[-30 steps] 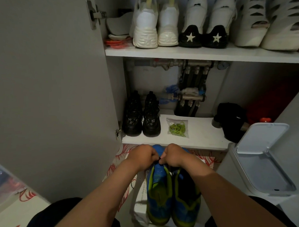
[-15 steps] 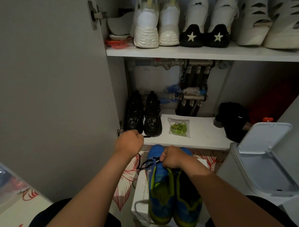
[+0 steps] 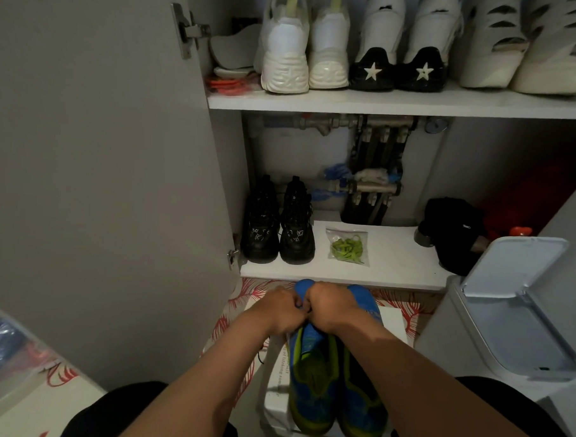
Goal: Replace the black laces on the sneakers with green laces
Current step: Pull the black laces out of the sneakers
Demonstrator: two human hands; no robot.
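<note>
Left hand (image 3: 284, 309) and right hand (image 3: 330, 306), knuckles up and touching each other, both with fingers curled down onto the forefoot of the left sneaker (image 3: 311, 378); the fingertips are hidden, so whether a lace lies pinched between them cannot be told. The left sneaker, blue with a green tongue and sole edge, points away from the person, its toe showing just beyond the hands; the right sneaker (image 3: 362, 403), of the same colours, lies touching it on the right, its toe just beside the right hand. Both stand on a white box (image 3: 278, 363), which rests on a floor (image 3: 240, 299) patterned in red and white. Beyond the hands, on the lower shelf (image 3: 394, 256) of an open cabinet, the green laces (image 3: 346, 247) lie in a clear bag, well apart from both hands; black boots (image 3: 278, 224) stand to the bag's left, a black cap (image 3: 451, 228) to its right. Pipes (image 3: 372, 185) run behind. The upper shelf (image 3: 384, 103) carries white shoes in a row. Cabinet door (image 3: 101, 144) at left; white bin (image 3: 513, 314), lid raised, at right
</note>
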